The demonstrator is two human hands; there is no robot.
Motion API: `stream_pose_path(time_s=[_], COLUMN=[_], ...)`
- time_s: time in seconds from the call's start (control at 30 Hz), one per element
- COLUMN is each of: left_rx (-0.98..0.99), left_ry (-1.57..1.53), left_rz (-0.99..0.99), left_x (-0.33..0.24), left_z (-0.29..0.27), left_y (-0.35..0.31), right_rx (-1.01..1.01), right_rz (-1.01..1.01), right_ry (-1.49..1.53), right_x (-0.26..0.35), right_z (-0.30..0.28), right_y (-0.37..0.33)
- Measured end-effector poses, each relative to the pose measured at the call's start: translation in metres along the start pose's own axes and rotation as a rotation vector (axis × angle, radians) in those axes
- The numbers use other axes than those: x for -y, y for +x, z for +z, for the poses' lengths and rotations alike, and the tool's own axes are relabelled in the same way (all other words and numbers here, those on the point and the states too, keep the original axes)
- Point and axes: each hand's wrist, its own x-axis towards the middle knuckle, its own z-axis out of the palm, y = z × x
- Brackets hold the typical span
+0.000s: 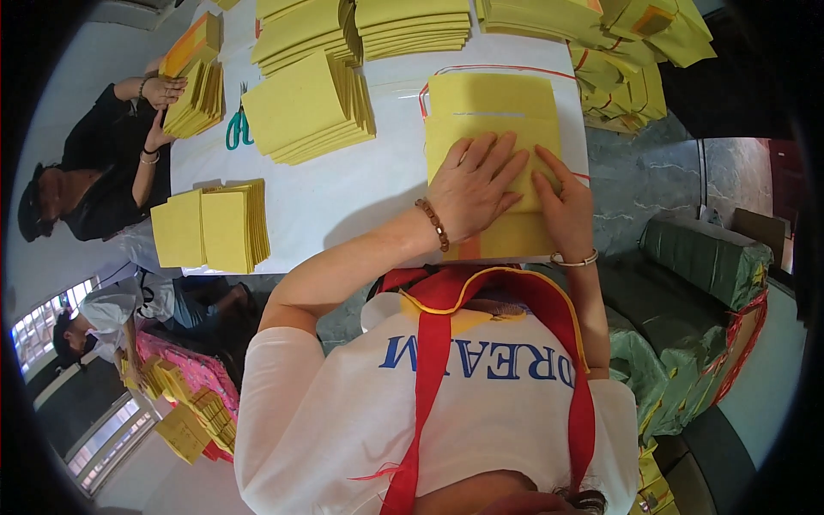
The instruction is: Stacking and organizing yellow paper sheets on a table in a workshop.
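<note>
A pile of yellow envelope-like paper packets (493,96) lies before me at the table's near edge. My left hand (482,183), with a beaded bracelet at the wrist, rests on it with fingers stretched and slightly spread. On the pile's right edge lies my right hand (564,204), a bangle at its wrist, thumb and fingers apart. A red string (506,68) runs on the table behind the pile and shows again at its right. An orange patch shows on the pile's near end, below my left hand. How many packets lie under my hands cannot be told.
More yellow stacks (300,107) stand on the white table (343,193), with green-handled scissors (239,129) beside them. Across at left, a person (116,163) handles packets; another person (116,313) bends over yellow packets farther off. Green wrapped bundles (699,257) stand at right.
</note>
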Motion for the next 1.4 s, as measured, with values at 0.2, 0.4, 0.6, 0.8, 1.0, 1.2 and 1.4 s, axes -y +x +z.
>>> stream_pose_path(time_s=[0.2,0.4,0.6,0.8,1.0,1.2,1.4], left_rx=[-0.021,-0.040,-0.311,-0.134,0.101,-0.433,-0.687], left_ry=[0.060,-0.263,-0.455,0.106,0.293,0.124,0.555], left_rz=[-0.003,-0.051,-0.103,0.063,0.088,0.034,-0.022], left_x=[0.004,0.021,0.014,-0.004,-0.002,0.088,0.188], left_z=[0.009,0.011,-0.022,-0.010,-0.014,-0.144,-0.100], left_y=[-0.006,-0.016,-0.026,-0.032,-0.014,-0.059,-0.113], right_rx=[-0.154,0.098,0.055,0.180,-0.122,-0.360,-0.360], right_rz=[-0.453,-0.449,-0.449,-0.443,-0.152,-0.105,-0.090], right_ry=[-0.670,-0.368,-0.868,-0.297,0.685,0.517,0.495], right_x=[0.035,0.001,0.010,-0.005,0.003,-0.025,-0.005], right_z=[0.007,0.031,0.035,0.012,-0.011,-0.038,-0.016], right_y=[-0.017,-0.009,-0.011,0.002,-0.009,-0.018,-0.030])
